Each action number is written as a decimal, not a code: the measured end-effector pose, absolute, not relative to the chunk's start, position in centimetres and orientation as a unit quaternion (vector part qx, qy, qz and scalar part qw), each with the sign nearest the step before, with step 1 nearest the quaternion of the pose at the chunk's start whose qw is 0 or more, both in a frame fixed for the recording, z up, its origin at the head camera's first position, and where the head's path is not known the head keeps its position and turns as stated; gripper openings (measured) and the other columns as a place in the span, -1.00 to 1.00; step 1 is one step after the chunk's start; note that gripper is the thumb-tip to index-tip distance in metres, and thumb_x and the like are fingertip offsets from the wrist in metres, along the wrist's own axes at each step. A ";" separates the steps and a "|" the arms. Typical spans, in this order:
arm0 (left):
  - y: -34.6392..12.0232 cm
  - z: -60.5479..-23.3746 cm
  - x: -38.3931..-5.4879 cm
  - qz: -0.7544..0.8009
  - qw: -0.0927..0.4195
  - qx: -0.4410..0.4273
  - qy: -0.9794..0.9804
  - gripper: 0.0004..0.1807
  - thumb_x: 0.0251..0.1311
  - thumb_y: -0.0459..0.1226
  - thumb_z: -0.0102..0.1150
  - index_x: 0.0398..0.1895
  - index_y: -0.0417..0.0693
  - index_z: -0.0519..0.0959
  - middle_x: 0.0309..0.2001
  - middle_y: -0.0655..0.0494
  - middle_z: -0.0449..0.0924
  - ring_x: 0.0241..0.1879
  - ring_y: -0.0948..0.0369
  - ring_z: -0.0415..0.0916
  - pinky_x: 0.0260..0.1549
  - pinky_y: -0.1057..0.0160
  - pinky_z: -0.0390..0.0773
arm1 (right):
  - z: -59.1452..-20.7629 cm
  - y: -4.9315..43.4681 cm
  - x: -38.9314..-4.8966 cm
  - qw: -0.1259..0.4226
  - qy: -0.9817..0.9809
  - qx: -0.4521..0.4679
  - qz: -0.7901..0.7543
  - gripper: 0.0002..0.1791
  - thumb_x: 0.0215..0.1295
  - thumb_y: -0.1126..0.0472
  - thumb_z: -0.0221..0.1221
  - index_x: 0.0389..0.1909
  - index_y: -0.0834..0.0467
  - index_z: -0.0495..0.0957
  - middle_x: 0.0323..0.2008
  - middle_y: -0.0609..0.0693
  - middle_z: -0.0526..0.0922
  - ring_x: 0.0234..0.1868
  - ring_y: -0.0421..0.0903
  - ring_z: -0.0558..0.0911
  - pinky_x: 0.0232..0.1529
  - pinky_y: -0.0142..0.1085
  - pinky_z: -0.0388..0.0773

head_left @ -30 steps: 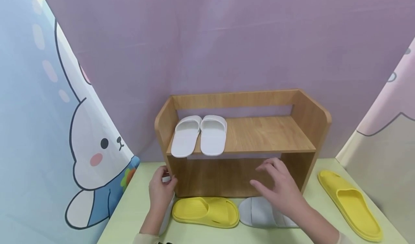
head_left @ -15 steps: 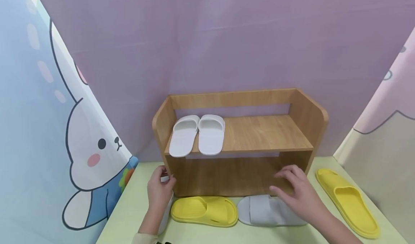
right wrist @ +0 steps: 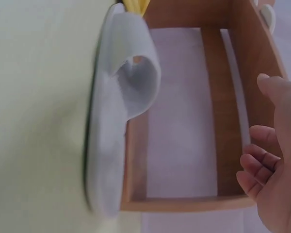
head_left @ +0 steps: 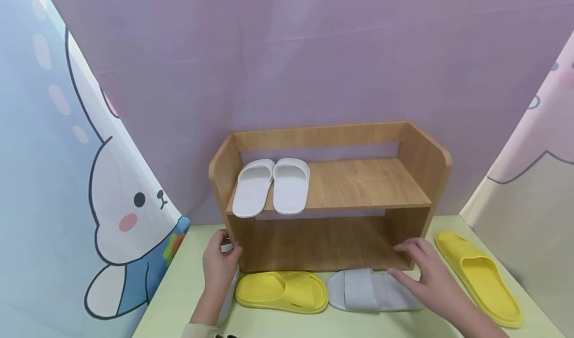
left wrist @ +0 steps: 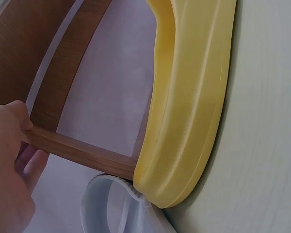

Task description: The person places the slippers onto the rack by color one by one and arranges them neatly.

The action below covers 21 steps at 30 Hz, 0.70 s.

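My left hand (head_left: 219, 265) grips the front edge of the left side panel of a small wooden shoe rack (head_left: 358, 183). In the left wrist view its thumb and fingers (left wrist: 36, 170) pinch that edge from both sides. My right hand (head_left: 428, 278), thumb and fingers apart and loosely bent, holds nothing. It hovers by the rack's lower right front corner, above the heel end of a grey slipper (head_left: 360, 290). A yellow slipper (head_left: 282, 292) lies sideways left of the grey one. Two white slippers, the left one (head_left: 252, 193) and the right one (head_left: 291, 191), stand side by side on the upper shelf.
Another light slipper (head_left: 229, 298) lies left of the rack, partly hidden by my left arm. A second yellow slipper (head_left: 480, 278) lies slanted at the right on the pale green tabletop (head_left: 175, 278). A purple cloth (head_left: 287, 54) hangs behind the rack.
My right hand has moved right and lower, from in front of the lower compartment to the rack's right front corner, uncovering more of the grey slipper. The left hand keeps its grip.
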<state>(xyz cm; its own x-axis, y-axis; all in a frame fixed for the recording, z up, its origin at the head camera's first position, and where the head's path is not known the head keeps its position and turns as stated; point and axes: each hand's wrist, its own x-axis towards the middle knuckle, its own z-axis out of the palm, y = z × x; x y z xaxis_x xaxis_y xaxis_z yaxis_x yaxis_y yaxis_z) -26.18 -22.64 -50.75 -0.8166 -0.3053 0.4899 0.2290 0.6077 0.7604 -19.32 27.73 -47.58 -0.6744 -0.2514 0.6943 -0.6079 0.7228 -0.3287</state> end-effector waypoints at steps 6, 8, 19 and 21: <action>-22.6 -50.7 -26.2 -0.440 0.293 0.030 -0.848 -0.62 0.29 -0.46 0.50 0.10 -0.05 0.62 0.08 0.00 0.72 0.07 -0.03 0.75 -0.09 -0.04 0.86 | -49.2 28.9 -19.4 0.307 -0.882 0.255 0.251 -0.25 -0.06 0.18 0.73 0.22 0.13 0.67 0.09 -0.08 0.63 0.06 -0.12 0.52 0.09 -0.49 0.42; -22.6 -50.7 -26.2 -0.438 0.292 0.032 -0.850 -0.61 0.29 -0.46 0.50 0.11 -0.05 0.62 0.09 0.00 0.72 0.08 -0.03 0.75 -0.08 -0.04 0.86 | -49.6 29.2 -19.4 0.300 -0.885 0.261 0.240 -0.22 -0.04 0.12 0.74 0.25 0.14 0.66 0.12 -0.06 0.64 0.06 -0.10 0.53 0.07 -0.45 0.44; -22.6 -50.6 -26.1 -0.430 0.299 0.024 -0.852 -0.65 0.30 -0.45 0.47 0.09 -0.07 0.63 0.08 -0.01 0.74 0.06 -0.04 0.77 -0.11 0.01 0.87 | -51.5 30.0 -19.4 0.217 -0.922 0.268 0.178 -0.05 0.00 -0.25 0.70 0.40 0.03 0.61 0.30 -0.03 0.63 0.23 0.08 0.63 0.09 0.25 0.72; -22.6 -50.5 -26.1 -0.430 0.298 0.025 -0.852 -0.65 0.30 -0.44 0.48 0.09 -0.07 0.63 0.07 -0.01 0.74 0.06 -0.04 0.77 -0.12 0.00 0.87 | -51.8 30.2 -19.5 0.207 -0.926 0.266 0.171 -0.06 0.00 -0.30 0.68 0.37 0.03 0.63 0.29 -0.01 0.64 0.22 0.09 0.64 0.08 0.25 0.72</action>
<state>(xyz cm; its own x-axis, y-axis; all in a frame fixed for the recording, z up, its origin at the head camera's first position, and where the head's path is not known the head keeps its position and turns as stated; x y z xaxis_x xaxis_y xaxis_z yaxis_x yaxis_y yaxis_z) -26.05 -22.62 -50.52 -0.8210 -0.2992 0.4862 0.2139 0.6283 0.7480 -19.45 30.20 -51.84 -0.7736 -0.4210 0.4736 -0.5627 0.8001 -0.2079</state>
